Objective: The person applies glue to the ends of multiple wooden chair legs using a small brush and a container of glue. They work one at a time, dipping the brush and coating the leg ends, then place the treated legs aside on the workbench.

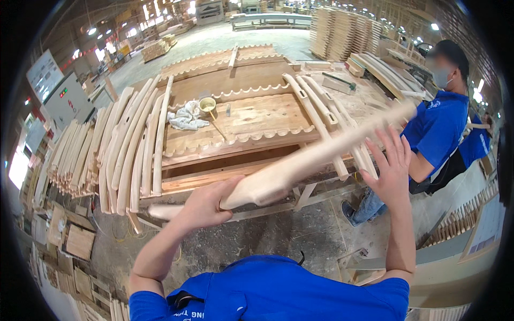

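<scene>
A long, pale, curved wooden chair leg (316, 156) slants across in front of me, its far end up to the right and blurred by motion. My left hand (206, 206) is closed around its lower part, and a short end sticks out left of the wrist. Beside the upper part, my right hand (391, 171) has its fingers spread; I cannot tell whether the fingertips touch the wood. Beyond the piece, several similar legs (316, 115) lie on the right side of the wooden bench (262, 109).
More legs (126, 144) lie side by side at the left. Scalloped rails (241, 140) cross the bench, with a white cloth (187, 116) and a cup (206, 105) holding a stick between them. A co-worker (441, 125) in blue stands close at right. Stacked wood (342, 35) rises behind.
</scene>
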`<state>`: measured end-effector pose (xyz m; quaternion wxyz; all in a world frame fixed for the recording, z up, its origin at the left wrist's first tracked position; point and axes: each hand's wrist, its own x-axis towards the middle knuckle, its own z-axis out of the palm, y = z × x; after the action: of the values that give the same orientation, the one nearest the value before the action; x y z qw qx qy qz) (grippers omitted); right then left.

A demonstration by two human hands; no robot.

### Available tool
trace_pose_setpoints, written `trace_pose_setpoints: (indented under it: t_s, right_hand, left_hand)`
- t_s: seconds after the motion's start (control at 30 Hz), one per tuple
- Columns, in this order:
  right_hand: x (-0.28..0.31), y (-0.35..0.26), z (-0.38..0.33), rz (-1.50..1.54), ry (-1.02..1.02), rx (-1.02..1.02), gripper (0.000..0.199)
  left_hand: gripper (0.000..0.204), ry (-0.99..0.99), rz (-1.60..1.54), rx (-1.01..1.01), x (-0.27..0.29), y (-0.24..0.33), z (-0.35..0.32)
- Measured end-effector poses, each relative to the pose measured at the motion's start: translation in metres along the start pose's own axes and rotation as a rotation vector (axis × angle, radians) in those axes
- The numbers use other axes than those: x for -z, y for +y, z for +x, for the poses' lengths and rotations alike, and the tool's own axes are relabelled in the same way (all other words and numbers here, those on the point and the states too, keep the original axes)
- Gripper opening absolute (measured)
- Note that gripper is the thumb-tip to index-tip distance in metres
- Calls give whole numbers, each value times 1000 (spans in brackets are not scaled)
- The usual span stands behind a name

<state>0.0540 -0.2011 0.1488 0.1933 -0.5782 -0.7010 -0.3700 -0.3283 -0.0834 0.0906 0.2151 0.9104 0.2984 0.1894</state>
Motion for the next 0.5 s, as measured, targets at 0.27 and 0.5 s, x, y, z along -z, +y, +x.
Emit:
trace_pose_setpoints:
  t_s: [0.27,0.5]
  right_hand:
    - [-76,-33,-106,527,-584,-605,39]
    - [-154,-99,-82,1113,-464,-895,41]
  left_hand:
    - [48,517,577,-332,65,32,28]
    - [31,493,275,-96,8,-5,-21]
